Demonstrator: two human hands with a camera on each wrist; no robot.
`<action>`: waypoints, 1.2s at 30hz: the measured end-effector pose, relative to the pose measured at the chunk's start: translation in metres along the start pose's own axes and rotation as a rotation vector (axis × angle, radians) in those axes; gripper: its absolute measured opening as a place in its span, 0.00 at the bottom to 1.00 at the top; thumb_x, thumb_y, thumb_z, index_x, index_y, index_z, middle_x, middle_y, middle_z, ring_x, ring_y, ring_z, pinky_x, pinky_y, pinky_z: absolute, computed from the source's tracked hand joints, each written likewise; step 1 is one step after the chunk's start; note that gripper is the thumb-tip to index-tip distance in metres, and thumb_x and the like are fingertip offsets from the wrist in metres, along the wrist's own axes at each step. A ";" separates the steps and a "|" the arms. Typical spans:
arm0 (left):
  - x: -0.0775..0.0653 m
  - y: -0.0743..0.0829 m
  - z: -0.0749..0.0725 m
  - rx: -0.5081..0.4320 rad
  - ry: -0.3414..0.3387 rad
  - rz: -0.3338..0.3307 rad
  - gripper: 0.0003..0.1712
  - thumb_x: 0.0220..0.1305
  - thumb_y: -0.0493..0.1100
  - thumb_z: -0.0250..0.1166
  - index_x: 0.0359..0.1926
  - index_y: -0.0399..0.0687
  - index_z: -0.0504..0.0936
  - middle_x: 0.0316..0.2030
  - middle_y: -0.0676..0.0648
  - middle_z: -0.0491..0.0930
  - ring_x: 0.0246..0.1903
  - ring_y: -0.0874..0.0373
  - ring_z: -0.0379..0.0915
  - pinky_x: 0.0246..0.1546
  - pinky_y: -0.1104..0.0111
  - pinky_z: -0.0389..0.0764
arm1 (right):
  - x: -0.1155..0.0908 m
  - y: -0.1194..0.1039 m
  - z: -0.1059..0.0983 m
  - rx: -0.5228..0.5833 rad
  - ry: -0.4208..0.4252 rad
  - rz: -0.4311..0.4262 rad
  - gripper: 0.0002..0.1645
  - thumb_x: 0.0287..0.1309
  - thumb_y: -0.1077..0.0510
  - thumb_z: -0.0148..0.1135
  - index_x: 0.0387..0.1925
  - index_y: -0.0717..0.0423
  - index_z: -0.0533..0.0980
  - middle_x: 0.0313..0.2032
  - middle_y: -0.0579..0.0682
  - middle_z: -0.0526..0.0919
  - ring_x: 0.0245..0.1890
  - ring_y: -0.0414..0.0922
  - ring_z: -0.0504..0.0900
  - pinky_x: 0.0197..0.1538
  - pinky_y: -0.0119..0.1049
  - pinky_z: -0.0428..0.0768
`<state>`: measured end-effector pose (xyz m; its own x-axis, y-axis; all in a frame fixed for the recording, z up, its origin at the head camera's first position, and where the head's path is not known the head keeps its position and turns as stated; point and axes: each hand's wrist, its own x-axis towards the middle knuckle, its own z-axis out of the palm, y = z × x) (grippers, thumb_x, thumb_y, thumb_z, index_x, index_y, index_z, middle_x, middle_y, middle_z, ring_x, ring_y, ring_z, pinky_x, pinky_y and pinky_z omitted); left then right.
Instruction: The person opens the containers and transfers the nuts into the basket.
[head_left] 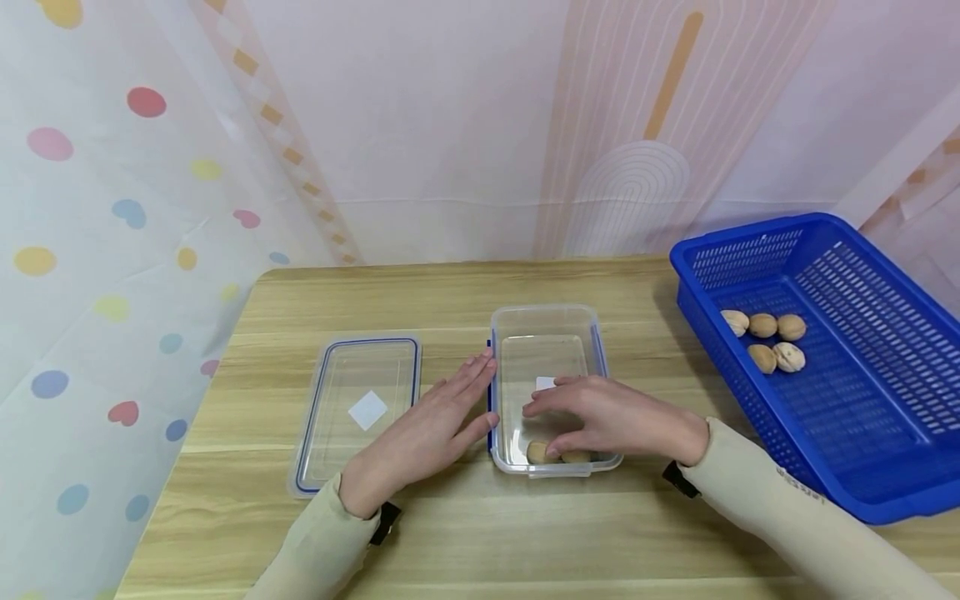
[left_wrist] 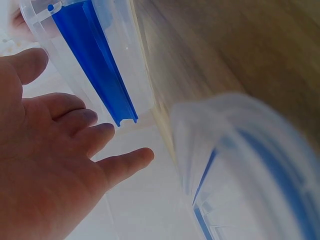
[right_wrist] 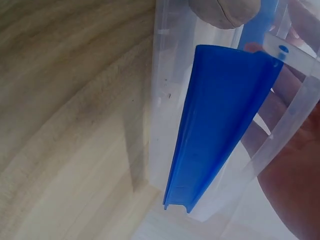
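Note:
A clear plastic food box [head_left: 551, 321] with blue side clips stands without its lid on the table. Inside it, at the near end, lie two walnuts [head_left: 537, 452]; one walnut [right_wrist: 225, 11] shows through the wall in the right wrist view. My right hand [head_left: 600, 412] reaches in over the right wall, fingers loosely bent and thumb tip close by the walnuts, nothing visibly between them. Along the left wall, my left hand [head_left: 438, 421] holds its fingers extended, fingertips right at the blue clip [left_wrist: 95, 62].
The clear lid [head_left: 341, 417] with a blue seal and a white label lies flat at the left. On the right stands a blue plastic basket [head_left: 862, 492] with several walnuts [head_left: 762, 325] in it. A patterned cloth [head_left: 450, 125] hangs behind the wooden table [head_left: 510, 542].

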<state>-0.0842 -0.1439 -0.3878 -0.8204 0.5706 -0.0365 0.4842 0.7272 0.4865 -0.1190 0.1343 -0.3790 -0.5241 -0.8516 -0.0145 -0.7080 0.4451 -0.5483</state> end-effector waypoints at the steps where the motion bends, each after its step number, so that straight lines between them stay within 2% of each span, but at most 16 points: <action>1: 0.000 0.000 0.000 0.000 0.000 0.000 0.41 0.81 0.57 0.53 0.82 0.43 0.51 0.82 0.47 0.43 0.80 0.49 0.43 0.74 0.41 0.57 | 0.001 0.000 0.000 -0.002 -0.007 -0.002 0.30 0.59 0.46 0.75 0.60 0.54 0.82 0.60 0.50 0.84 0.61 0.47 0.81 0.65 0.47 0.78; 8: 0.000 -0.001 0.001 -0.002 0.012 0.009 0.41 0.81 0.57 0.53 0.82 0.42 0.51 0.82 0.47 0.44 0.80 0.48 0.44 0.74 0.41 0.58 | 0.004 -0.003 0.000 -0.018 -0.076 0.021 0.30 0.60 0.47 0.75 0.61 0.53 0.82 0.56 0.44 0.86 0.56 0.41 0.83 0.60 0.43 0.81; 20: -0.001 -0.001 0.001 -0.004 0.016 0.014 0.41 0.81 0.56 0.54 0.82 0.41 0.52 0.82 0.46 0.45 0.80 0.48 0.44 0.73 0.41 0.59 | 0.007 -0.003 0.003 -0.084 -0.136 0.039 0.26 0.59 0.50 0.77 0.59 0.49 0.84 0.52 0.39 0.87 0.51 0.38 0.83 0.56 0.40 0.83; 27: 0.000 -0.001 0.001 -0.006 0.017 0.019 0.41 0.81 0.56 0.54 0.82 0.41 0.52 0.82 0.46 0.44 0.80 0.47 0.45 0.73 0.41 0.59 | 0.008 -0.002 0.003 -0.098 -0.159 0.026 0.23 0.60 0.52 0.77 0.57 0.47 0.86 0.51 0.38 0.88 0.49 0.36 0.84 0.53 0.39 0.83; 33: 0.000 -0.001 0.001 -0.006 0.018 0.016 0.41 0.81 0.56 0.54 0.82 0.41 0.52 0.82 0.46 0.45 0.80 0.48 0.44 0.74 0.41 0.58 | 0.008 -0.001 0.004 -0.140 -0.164 -0.010 0.19 0.60 0.52 0.76 0.54 0.43 0.87 0.48 0.33 0.87 0.47 0.34 0.83 0.51 0.38 0.83; 36: 0.000 -0.001 0.002 -0.004 0.018 0.014 0.41 0.81 0.56 0.54 0.82 0.41 0.52 0.82 0.45 0.45 0.80 0.48 0.44 0.74 0.42 0.58 | 0.008 0.000 0.004 -0.128 -0.155 -0.014 0.19 0.61 0.54 0.76 0.54 0.44 0.87 0.49 0.34 0.87 0.48 0.35 0.84 0.52 0.39 0.83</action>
<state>-0.0840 -0.1441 -0.3898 -0.8189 0.5737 -0.0140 0.4946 0.7179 0.4900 -0.1217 0.1261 -0.3823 -0.4415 -0.8860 -0.1421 -0.7743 0.4562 -0.4386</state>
